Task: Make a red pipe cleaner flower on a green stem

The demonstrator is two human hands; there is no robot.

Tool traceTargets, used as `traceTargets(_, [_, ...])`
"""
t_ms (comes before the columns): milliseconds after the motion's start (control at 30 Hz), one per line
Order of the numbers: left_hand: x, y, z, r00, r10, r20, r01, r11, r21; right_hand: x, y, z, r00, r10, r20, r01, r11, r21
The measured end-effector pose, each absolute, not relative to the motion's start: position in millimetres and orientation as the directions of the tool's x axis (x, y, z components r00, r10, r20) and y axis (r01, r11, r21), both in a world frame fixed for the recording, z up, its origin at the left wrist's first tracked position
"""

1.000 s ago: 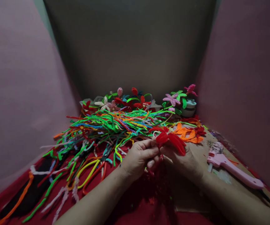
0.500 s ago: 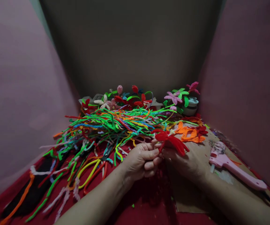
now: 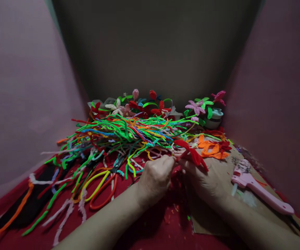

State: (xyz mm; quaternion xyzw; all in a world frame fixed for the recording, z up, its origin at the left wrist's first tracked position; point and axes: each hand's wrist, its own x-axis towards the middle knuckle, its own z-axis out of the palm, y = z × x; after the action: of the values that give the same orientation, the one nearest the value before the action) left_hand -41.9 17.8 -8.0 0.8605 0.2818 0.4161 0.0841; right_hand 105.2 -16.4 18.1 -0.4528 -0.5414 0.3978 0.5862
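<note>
A red fuzzy flower [image 3: 193, 154] made of pipe cleaners stands out above my right hand [image 3: 200, 178], whose fingers are wrapped round its base from beneath. My left hand [image 3: 157, 173] is curled closed at the left side of the flower, its fingertips pressed together on the flower's red lower end. The two hands nearly touch. Part of the right hand's fingers is hidden behind the petals. Just behind the hands lies a large heap of coloured pipe cleaners [image 3: 129, 130]. Orange petal pieces [image 3: 208, 147] rest to the right of the red flower.
Scissors [image 3: 116, 165] with red and yellow handles lie left of my hands. A pink glue gun [image 3: 259, 191] rests on cardboard [image 3: 204, 220] at the right. Finished flowers [image 3: 160, 109] and a pale blue-topped container [image 3: 214, 118] stand at the back. Loose pipe cleaners spread over the red cloth [image 3: 142, 232].
My left hand has turned over, its back now showing and its fingers curled tighter. The red flower has tilted and its petals sit differently. The view has shifted slightly.
</note>
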Motion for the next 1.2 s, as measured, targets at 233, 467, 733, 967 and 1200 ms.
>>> traceTargets(233, [-38.3, 9.1, 11.0, 0.382, 0.697, 0.607, 0.284, -0.713, 0.641, 110.3, -10.0, -3.9, -0.007, 0.954, 0.301, -0.039, 0.3, -0.953])
traceTargets(467, [-37.4, 9.8, 19.8, 0.378, 0.893, 0.245, 0.063, -0.289, 0.955, 117.3, -5.5, -17.5, -0.017, 0.968, 0.251, -0.079, 0.249, -0.965])
traceTargets(733, [-33.3, 8.6, 23.3, 0.489, 0.868, -0.089, -0.215, 0.219, 0.952, 110.3, -3.3, -10.1, -0.074, 0.981, 0.179, -0.319, 0.146, -0.936])
traceTargets(967, [-36.7, 11.7, 15.3, 0.69, 0.717, -0.102, -0.348, 0.452, 0.822, 108.8, -6.5, -2.8, -0.165, 0.982, 0.092, -0.4, 0.019, -0.916])
traceTargets(1200, [-41.3, 16.7, 13.6, 0.77, 0.619, -0.154, -0.272, 0.536, 0.799, 107.3, -9.0, -1.3, -0.151, 0.98, 0.128, -0.385, 0.061, -0.921])
